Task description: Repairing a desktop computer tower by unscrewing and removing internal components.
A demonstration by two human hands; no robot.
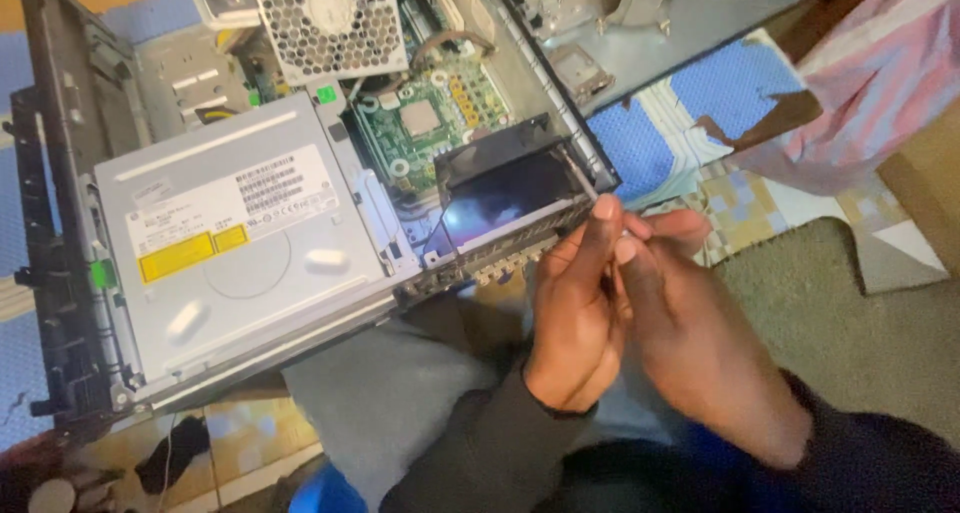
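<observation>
Head view: both hands (625,273) pinch something unclear beside the opened grey computer case (250,243)

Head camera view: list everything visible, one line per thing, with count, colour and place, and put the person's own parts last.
Open metal desktop computer case: one, grey and black, left and centre.
Flat silver optical drive with a yellow label: one, in the case, left of centre.
Green circuit board: one, inside the case behind the drive.
White perforated fan grille: one, top centre.
Black plastic shroud: one, at the case's right end.
Blue and white patterned mat: one, right of the case.
Pink striped cloth: one, top right.
Left hand: one, dark sleeve, fingertips pinched near the case edge.
Right hand: one, dark sleeve, meeting the left fingertips.
</observation>
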